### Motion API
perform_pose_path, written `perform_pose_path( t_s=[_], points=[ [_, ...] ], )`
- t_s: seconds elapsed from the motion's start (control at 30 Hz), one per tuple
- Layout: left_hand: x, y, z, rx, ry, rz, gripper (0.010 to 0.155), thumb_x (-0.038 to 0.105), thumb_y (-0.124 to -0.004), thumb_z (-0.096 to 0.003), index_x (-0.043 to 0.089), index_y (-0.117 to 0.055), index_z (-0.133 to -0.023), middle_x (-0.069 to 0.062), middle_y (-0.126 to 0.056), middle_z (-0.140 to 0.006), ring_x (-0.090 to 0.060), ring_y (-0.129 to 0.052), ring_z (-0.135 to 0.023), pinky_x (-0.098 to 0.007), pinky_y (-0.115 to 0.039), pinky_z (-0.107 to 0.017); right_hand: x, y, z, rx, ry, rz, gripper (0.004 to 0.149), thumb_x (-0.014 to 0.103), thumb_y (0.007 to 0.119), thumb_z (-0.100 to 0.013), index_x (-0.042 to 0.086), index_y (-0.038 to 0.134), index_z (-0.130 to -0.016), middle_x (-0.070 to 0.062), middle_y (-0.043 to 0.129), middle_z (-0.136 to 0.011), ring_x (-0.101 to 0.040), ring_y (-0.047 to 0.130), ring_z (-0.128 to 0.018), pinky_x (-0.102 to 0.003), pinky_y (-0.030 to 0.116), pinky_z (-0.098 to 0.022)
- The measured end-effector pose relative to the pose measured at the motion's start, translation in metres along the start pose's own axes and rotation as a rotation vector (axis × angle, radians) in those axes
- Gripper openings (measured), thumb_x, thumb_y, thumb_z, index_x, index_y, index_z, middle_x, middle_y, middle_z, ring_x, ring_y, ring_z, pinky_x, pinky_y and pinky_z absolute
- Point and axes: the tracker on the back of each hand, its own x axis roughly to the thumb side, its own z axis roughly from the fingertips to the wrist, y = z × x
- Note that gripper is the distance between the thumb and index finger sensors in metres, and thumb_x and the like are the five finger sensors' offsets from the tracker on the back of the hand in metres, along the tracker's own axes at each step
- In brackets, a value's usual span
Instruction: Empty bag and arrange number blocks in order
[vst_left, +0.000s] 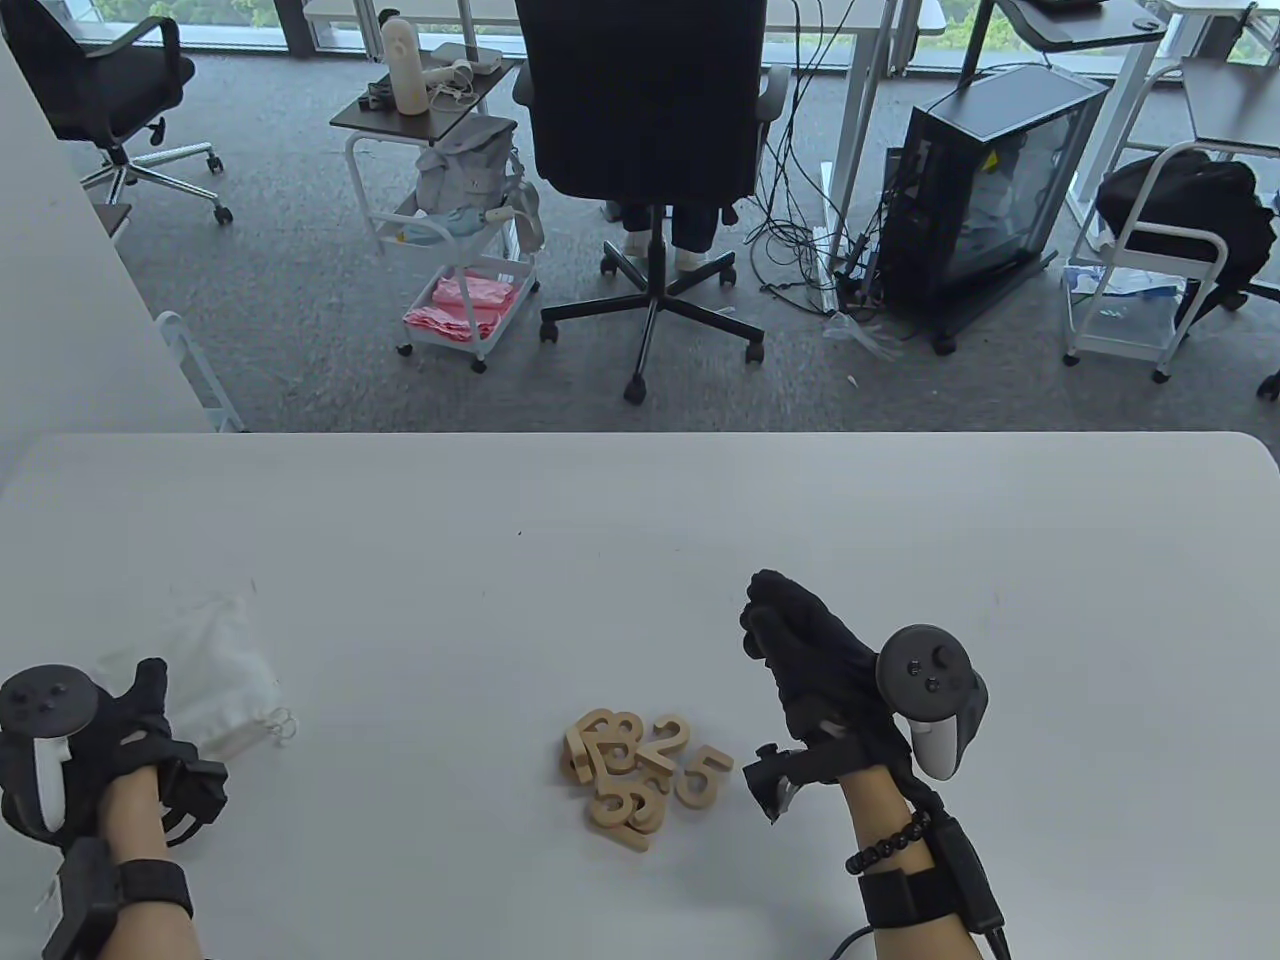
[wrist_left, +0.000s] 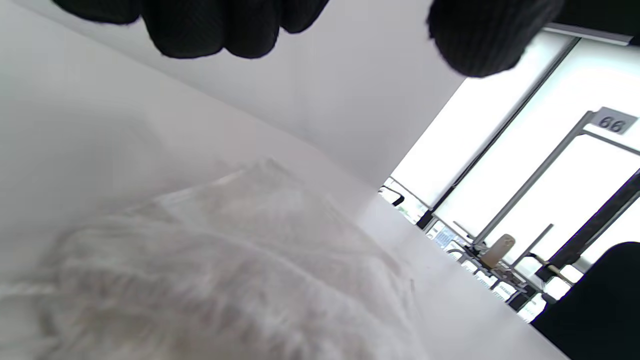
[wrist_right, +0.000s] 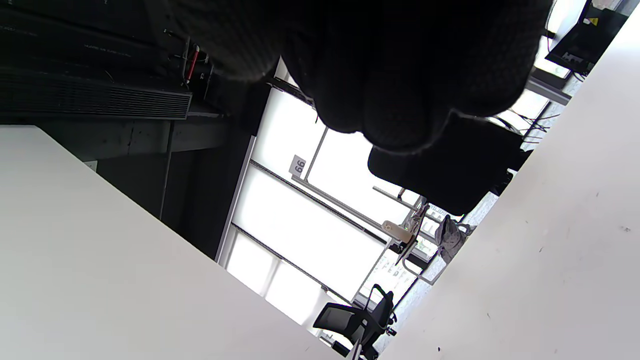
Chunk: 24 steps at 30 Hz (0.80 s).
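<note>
The white table (vst_left: 620, 540) fills the lower half of the table view, its far edge running across the middle of the frame. A pile of wooden number blocks (vst_left: 645, 770) lies at lower centre, several overlapping; a 2 and a 5 face up on the right side of the pile. The white cloth drawstring bag (vst_left: 225, 680) lies flat at the lower left, well apart from the pile. The left hand (vst_left: 90, 730) sits at the lower left corner just beside the bag; its grip cannot be determined from any view, though the left wrist view shows the bag (wrist_left: 225, 270) blurred beneath the gloved fingertips (wrist_left: 210, 30). The right hand (vst_left: 830, 680) is at lower right, near the pile but apart from it, fingers curled inward with nothing visibly held. Beyond the table is grey carpet with a black office chair (vst_left: 645, 130) at upper centre, a white rolling cart (vst_left: 455, 250) to its left and a computer tower (vst_left: 985, 190) at upper right.
</note>
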Motion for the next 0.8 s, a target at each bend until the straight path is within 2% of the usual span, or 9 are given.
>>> perform_pose_path(
  t_s=[0.1,0.23,0.4,0.43,0.6,0.73,0.8],
  points=[
    [0.029,0.004,0.012,0.000,-0.152,-0.009,0.091,0.056,-0.071,-0.0513,-0.005,-0.040,-0.112,-0.037,-0.044,-0.109,-0.065,-0.056,-0.097,-0.079,-0.051,-0.063,-0.003,-0.002,0.005,-0.008,-0.005,0.059,0.052,0.034,0.074,-0.056,0.007,0.071,-0.100,-0.018,0.086,-0.089,-0.038,0.096,-0.069,-0.053,0.084,-0.054],
    [0.086,-0.004,0.044,-0.025,-0.414,-0.049,0.090,0.057,-0.071,-0.0510,-0.001,-0.042,-0.113,-0.035,-0.044,-0.111,-0.063,-0.055,-0.099,-0.079,-0.051,-0.064,-0.005,-0.002,0.014,0.000,-0.026,0.167,0.055,0.036,0.075,-0.055,0.006,0.070,-0.101,-0.022,0.081,-0.094,-0.044,0.092,-0.075,-0.058,0.081,-0.057],
    [0.152,-0.041,0.107,-0.117,-0.733,-0.132,0.088,0.057,-0.072,-0.0504,0.002,-0.045,-0.113,-0.032,-0.049,-0.112,-0.061,-0.059,-0.101,-0.077,-0.053,-0.066,0.005,-0.001,0.019,0.005,-0.098,0.337,0.057,0.038,0.076,-0.054,0.007,0.070,-0.102,-0.025,0.077,-0.098,-0.048,0.088,-0.080,-0.062,0.078,-0.060],
    [0.163,-0.053,0.122,-0.175,-0.792,-0.160,0.086,0.057,-0.072,-0.0508,0.003,-0.047,-0.114,-0.031,-0.050,-0.113,-0.060,-0.060,-0.101,-0.077,-0.054,-0.066,0.008,0.000,0.021,0.012,-0.117,0.379,0.058,0.038,0.077,-0.054,0.007,0.070,-0.102,-0.025,0.077,-0.099,-0.049,0.088,-0.081,-0.062,0.077,-0.060],
    [0.182,-0.108,0.170,-0.384,-0.962,-0.246,0.084,0.054,-0.075,-0.0503,0.005,-0.050,-0.114,-0.029,-0.055,-0.113,-0.058,-0.063,-0.102,-0.077,-0.055,-0.067,0.016,0.007,0.028,0.029,-0.165,0.518,0.059,0.039,0.077,-0.053,0.007,0.070,-0.102,-0.026,0.075,-0.100,-0.051,0.086,-0.082,-0.064,0.076,-0.061],
    [0.181,-0.136,0.186,-0.594,-1.028,-0.268,0.086,0.053,-0.077,-0.0497,0.005,-0.047,-0.114,-0.029,-0.053,-0.114,-0.059,-0.062,-0.103,-0.078,-0.054,-0.067,0.020,0.011,0.033,0.043,-0.190,0.567,0.059,0.039,0.077,-0.054,0.006,0.070,-0.102,-0.027,0.074,-0.100,-0.052,0.085,-0.083,-0.064,0.075,-0.061],
    [0.179,-0.146,0.193,-0.654,-1.063,-0.271,0.088,0.053,-0.079,-0.0490,0.006,-0.045,-0.115,-0.028,-0.051,-0.115,-0.060,-0.059,-0.104,-0.078,-0.052,-0.068,0.021,0.015,0.035,0.071,-0.194,0.597,0.059,0.039,0.077,-0.054,0.007,0.070,-0.102,-0.028,0.074,-0.101,-0.053,0.084,-0.083,-0.065,0.074,-0.061]
  ],
)
